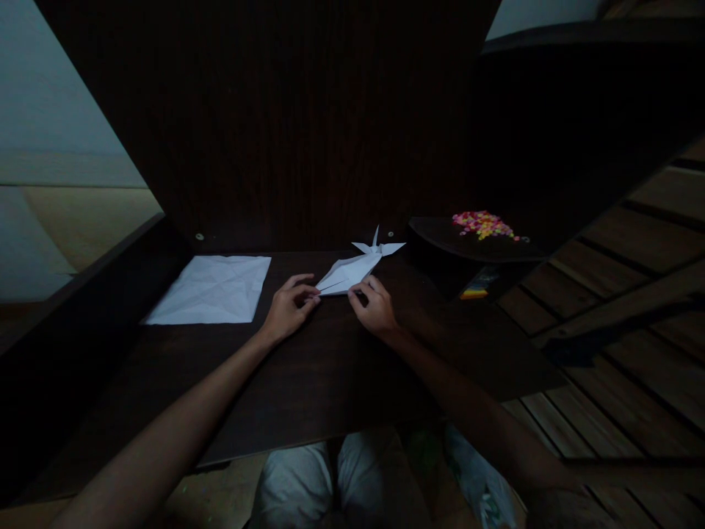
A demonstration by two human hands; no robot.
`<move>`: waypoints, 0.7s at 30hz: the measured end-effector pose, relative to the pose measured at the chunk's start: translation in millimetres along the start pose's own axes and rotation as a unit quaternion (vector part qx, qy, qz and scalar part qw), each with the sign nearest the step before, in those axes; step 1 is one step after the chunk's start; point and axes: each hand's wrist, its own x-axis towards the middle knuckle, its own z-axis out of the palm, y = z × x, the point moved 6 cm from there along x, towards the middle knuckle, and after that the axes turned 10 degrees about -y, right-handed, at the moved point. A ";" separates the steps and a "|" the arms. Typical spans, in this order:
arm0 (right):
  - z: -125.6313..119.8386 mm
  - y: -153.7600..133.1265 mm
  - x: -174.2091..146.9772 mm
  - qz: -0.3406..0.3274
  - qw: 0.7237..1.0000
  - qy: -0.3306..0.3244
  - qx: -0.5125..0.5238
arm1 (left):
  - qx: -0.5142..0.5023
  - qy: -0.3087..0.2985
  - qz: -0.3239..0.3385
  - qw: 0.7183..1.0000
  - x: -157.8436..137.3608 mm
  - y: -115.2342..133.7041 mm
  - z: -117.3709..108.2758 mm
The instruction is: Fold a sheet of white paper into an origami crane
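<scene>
A white sheet of paper folded into a long diamond (349,273) lies on the dark desk, in the middle of the view. My left hand (289,305) pinches its near left corner between thumb and fingers. At its near right edge, my right hand (374,305) has thumb and fingertips closed on the paper. Just behind the diamond stands a folded white paper crane (378,246) with pointed wings. To the left, a creased white paper stack (214,289) lies flat; whether it is one sheet or more I cannot tell.
On the right, a small curved shelf (427,234) bears a heap of tiny colourful pieces (485,225). Below it sits a rainbow-striped item (474,292). A dark upright panel (302,132) closes off the back, and a raised side board (82,294) bounds the left.
</scene>
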 end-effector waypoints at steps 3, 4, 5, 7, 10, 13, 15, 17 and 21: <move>-1.1 -0.7 -0.1 0.000 1.000 0.005 0.011 | -0.026 -0.008 0.009 1.000 -1.0 1.8 1.2; -1.5 -1.2 -0.1 -0.001 1.000 0.006 0.015 | -0.026 -0.008 0.013 1.000 -1.2 2.8 1.1; -2.1 -1.7 -0.2 -0.001 1.000 0.007 0.019 | -0.021 -0.006 0.018 1.000 -1.3 4.1 0.6; -3.4 -2.8 -0.4 -0.002 1.000 0.011 0.028 | 0.001 0.001 0.027 1.000 -1.3 6.9 -0.7; -5.2 -4.4 -1.1 -0.007 0.999 0.016 0.043 | 0.029 0.014 0.038 0.999 -1.0 10.9 -2.6; -6.4 -5.6 -2.3 -0.015 0.998 0.024 0.059 | 0.017 0.028 0.031 0.999 -0.5 12.8 -3.7; -5.7 -8.5 -3.1 -0.037 0.998 0.019 0.056 | -0.006 0.038 0.018 0.999 -0.4 13.7 -3.9; -3.8 -13.1 -3.8 -0.068 0.997 0.002 0.032 | -0.034 0.046 0.006 0.998 -0.4 14.7 -3.5; -2.0 -17.4 -4.3 -0.084 0.996 -0.023 -0.030 | -0.092 0.063 -0.014 0.994 -0.9 14.7 -2.4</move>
